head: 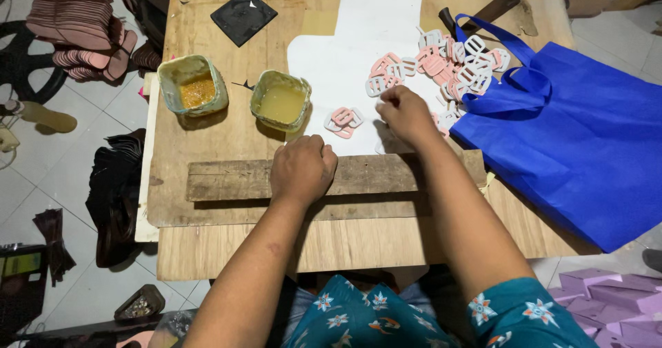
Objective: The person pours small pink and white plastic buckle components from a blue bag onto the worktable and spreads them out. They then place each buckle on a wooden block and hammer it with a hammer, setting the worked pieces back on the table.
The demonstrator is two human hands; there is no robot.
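Note:
My left hand point(302, 167) rests as a closed fist on the near edge of a white sheet point(358, 37) and a worn wooden plank point(227, 180); nothing shows in it. My right hand point(403, 113) lies on the sheet with fingers curled and pinched together near small pink and white buckle-shaped pieces; whether it grips one is hidden. A little cluster of these pieces point(343, 120) lies between my hands. A larger pile point(452, 65) spreads to the right.
Two open tubs of yellowish glue point(193, 86) point(280, 101) stand left of the sheet. A blue fabric bag point(572, 134) covers the table's right side. A black square pad point(243, 15) and a hammer point(486, 10) lie at the back. Stacked pink and dark shoe parts point(76, 24) lie on the floor.

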